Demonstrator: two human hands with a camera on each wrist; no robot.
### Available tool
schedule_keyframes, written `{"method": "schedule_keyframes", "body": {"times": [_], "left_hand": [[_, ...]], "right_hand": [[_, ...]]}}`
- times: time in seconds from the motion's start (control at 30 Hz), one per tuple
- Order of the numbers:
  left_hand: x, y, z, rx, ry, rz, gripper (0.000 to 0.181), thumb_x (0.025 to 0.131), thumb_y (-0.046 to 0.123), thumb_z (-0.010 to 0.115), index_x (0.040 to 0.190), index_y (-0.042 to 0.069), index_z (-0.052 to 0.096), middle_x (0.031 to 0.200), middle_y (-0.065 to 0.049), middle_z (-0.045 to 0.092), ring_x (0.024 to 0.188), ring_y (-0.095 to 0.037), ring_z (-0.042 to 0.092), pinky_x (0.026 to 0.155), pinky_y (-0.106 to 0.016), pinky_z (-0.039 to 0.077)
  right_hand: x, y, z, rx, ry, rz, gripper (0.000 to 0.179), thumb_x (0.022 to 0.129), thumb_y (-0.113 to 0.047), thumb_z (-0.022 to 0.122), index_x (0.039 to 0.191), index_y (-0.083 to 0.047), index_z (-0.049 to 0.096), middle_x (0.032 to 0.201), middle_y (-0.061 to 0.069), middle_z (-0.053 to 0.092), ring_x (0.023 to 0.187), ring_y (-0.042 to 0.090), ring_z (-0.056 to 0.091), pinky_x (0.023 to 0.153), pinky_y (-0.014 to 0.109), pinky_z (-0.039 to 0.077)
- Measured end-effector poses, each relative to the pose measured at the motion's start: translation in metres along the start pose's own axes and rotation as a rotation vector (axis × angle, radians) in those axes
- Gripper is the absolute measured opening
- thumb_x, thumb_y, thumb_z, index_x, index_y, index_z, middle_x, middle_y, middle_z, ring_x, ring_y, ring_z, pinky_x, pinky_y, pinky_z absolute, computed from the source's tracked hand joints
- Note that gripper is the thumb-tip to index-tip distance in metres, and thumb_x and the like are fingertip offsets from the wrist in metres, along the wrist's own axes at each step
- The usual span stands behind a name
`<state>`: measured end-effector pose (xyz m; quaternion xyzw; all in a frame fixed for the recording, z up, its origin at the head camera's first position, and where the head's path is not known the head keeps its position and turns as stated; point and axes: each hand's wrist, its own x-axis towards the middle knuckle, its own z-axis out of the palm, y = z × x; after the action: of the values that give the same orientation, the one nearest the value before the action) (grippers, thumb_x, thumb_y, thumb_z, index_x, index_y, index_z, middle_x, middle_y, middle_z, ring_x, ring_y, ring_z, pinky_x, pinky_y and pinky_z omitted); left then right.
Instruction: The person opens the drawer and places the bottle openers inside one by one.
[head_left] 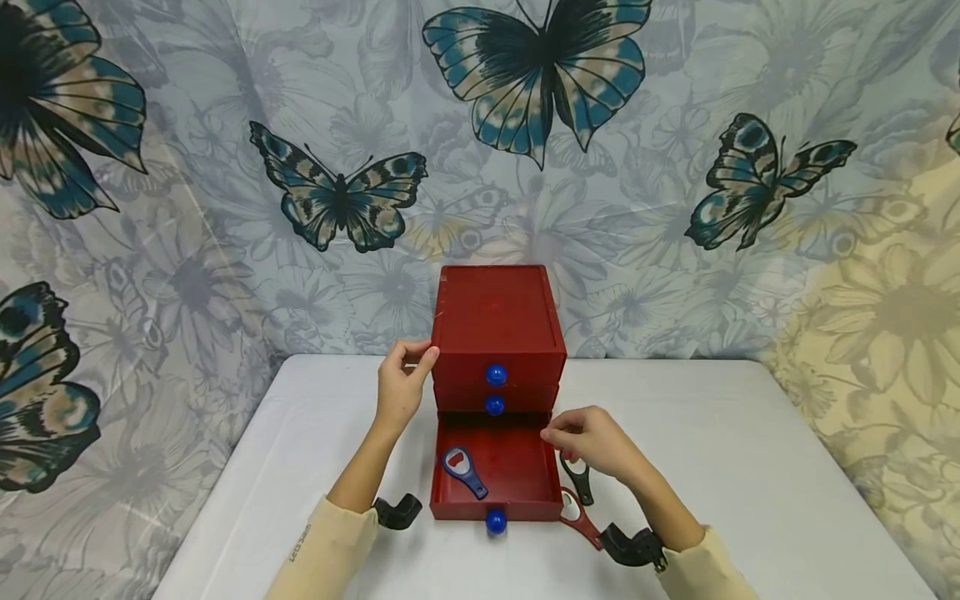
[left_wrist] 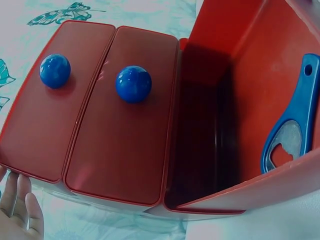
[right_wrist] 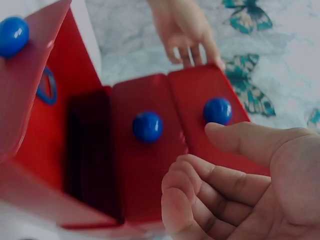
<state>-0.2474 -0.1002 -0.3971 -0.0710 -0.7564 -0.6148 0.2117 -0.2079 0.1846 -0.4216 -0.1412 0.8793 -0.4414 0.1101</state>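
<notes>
A red cabinet has three drawers with blue round knobs; its bottom drawer is pulled out. A blue bottle opener lies in that drawer at the left. My left hand rests its fingers against the cabinet's upper left side; in the left wrist view the left hand shows straight fingers. Near the open drawer's right wall is my right hand. In the right wrist view the right hand has loosely bent fingers and holds nothing.
Right of the drawer, a black bottle opener and a red bottle opener lie on the white table. A butterfly-patterned cloth hangs behind the table. The upper two drawers are closed.
</notes>
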Motion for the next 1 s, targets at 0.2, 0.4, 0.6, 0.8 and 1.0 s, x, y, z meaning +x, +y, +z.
{"method": "schedule_keyframes", "body": {"times": [0.2,0.4,0.6,0.8,1.0], "left_hand": [[0.0,0.0,0.0,-0.004,0.007,0.003,0.023,0.092,0.008,0.065,0.107,-0.009,0.063,0.104,-0.026,0.066,0.079,0.004,0.055,0.069,-0.015,0.047],[0.0,0.001,0.0,-0.005,0.004,0.013,0.023,0.092,0.008,0.065,0.106,-0.01,0.063,0.105,-0.026,0.067,0.081,0.002,0.056,0.069,-0.015,0.046],[0.0,0.001,0.001,-0.004,0.008,0.017,0.023,0.092,0.007,0.066,0.106,-0.01,0.063,0.104,-0.027,0.067,0.08,0.003,0.056,0.069,-0.015,0.047],[-0.001,0.002,0.0,-0.002,0.005,0.013,0.023,0.092,0.008,0.066,0.106,-0.01,0.063,0.102,-0.027,0.066,0.078,0.003,0.056,0.071,-0.018,0.049],[-0.001,0.002,0.0,-0.012,0.004,0.014,0.023,0.092,0.008,0.066,0.106,-0.01,0.063,0.103,-0.026,0.066,0.078,0.002,0.056,0.071,-0.019,0.049]], "right_hand": [[-0.002,0.023,-0.001,-0.033,0.136,0.116,0.023,0.09,-0.02,0.067,0.095,0.002,0.072,0.066,0.003,0.064,0.057,0.013,0.056,0.056,0.027,0.049],[-0.003,0.043,0.006,-0.187,0.236,0.177,0.031,0.087,-0.018,0.07,0.103,0.009,0.068,0.074,0.009,0.068,0.058,0.013,0.057,0.053,0.028,0.045],[-0.004,0.06,0.017,-0.302,0.225,0.243,0.044,0.083,-0.02,0.074,0.109,0.013,0.063,0.073,0.009,0.065,0.064,0.016,0.056,0.054,0.03,0.046],[-0.006,0.072,0.031,-0.379,0.232,0.291,0.045,0.075,-0.02,0.081,0.099,0.014,0.065,0.075,0.015,0.067,0.066,0.021,0.058,0.058,0.035,0.049],[-0.009,0.078,0.044,-0.413,0.247,0.29,0.031,0.071,-0.017,0.084,0.076,0.004,0.062,0.063,0.008,0.06,0.057,0.016,0.05,0.049,0.027,0.04]]}}
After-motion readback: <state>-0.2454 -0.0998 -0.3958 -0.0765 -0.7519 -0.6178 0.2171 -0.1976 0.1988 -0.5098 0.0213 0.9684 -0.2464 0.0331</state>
